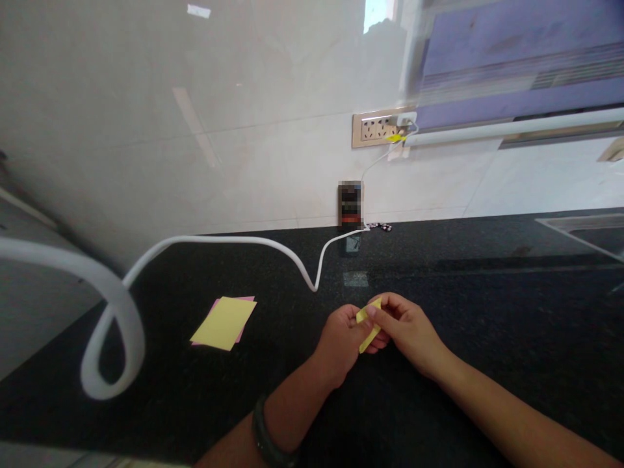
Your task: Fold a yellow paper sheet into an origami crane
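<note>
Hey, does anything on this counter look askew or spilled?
Only slightly: the pink paper sits crooked beneath the flat yellow paper, so its edges poke out unevenly. The white cable also looks untidy, looping at the left. No spill shows.

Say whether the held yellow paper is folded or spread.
Folded: the paper shows as a narrow, straight-edged strip between left hand and right hand.

Yellow paper, black stone

We see plain yellow on the small folded paper strip [369, 339] and the flat rectangular paper sheet [227, 322], with a pink paper sheet [213, 305] under it. Our stone surface [170, 409] is black, faintly speckled; the looping cable [219, 240] is white, the glossy tiled wall [273, 91] pale grey. We find gold on the rectangular socket plate [356, 133], purple on the broad panel [492, 39] and dark grey-green on the round bangle [264, 434].
</note>
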`<state>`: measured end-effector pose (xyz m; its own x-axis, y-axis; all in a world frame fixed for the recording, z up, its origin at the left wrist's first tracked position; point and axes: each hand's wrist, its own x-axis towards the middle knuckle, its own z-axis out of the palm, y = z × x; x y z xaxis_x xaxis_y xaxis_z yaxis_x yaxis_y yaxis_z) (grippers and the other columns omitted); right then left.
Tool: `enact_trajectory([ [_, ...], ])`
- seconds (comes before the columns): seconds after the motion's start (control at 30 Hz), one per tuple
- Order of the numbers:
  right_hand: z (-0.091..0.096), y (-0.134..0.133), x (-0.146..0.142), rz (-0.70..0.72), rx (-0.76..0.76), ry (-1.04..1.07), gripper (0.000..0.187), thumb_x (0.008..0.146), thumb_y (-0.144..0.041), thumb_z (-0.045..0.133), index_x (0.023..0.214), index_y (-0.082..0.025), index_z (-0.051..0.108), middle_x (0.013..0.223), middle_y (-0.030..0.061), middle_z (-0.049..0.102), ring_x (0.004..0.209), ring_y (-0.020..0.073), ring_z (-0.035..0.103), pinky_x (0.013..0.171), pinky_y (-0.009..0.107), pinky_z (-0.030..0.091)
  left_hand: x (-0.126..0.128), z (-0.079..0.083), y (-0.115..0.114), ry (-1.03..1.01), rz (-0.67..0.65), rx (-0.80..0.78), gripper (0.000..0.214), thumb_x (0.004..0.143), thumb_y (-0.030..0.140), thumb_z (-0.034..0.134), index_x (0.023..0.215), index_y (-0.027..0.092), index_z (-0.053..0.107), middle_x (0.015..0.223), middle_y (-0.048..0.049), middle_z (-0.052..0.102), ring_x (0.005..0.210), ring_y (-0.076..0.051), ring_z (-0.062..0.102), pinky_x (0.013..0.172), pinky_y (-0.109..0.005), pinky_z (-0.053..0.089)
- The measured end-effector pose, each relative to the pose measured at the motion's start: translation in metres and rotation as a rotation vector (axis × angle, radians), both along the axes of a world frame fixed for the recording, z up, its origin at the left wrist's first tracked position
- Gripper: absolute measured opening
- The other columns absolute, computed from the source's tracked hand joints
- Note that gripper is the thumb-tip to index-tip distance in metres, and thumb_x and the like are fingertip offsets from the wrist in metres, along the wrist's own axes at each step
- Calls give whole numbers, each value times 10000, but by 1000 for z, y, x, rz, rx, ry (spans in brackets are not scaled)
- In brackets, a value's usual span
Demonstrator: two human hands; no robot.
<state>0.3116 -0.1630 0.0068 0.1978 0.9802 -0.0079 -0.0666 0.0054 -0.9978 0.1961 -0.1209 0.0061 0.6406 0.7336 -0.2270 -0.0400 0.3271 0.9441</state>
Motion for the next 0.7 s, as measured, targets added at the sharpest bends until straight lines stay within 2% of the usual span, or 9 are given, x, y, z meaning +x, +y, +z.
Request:
enact_trajectory([
  [0.17,-5,-1,-9,11,6,163,209,703,-311,576,785,-219,407,532,-74,441,386,67,420,361,199,364,5,0,-6,66,72,82,221,708,342,540,739,148,439,551,-14,584,499,-126,562,518,-248,447],
  [0.53,-7,0,-6,1,-22,89,169,687,-300,597,714,-173,490,537,-45,484,411,73,455,388,210,381,5,-8,-7,91,85,167,199,726,340,518,745,162,430,577,-3,574,514,-132,570,531,-269,461],
  [0.7,-5,0,-7,28,-46,165,144,711,-288,563,685,-155,513,513,-32,500,387,65,424,378,207,357,3,-7,-6,71,49,146,199,730,332,514,750,160,417,585,-10,579,537,-137,580,540,-269,461],
])
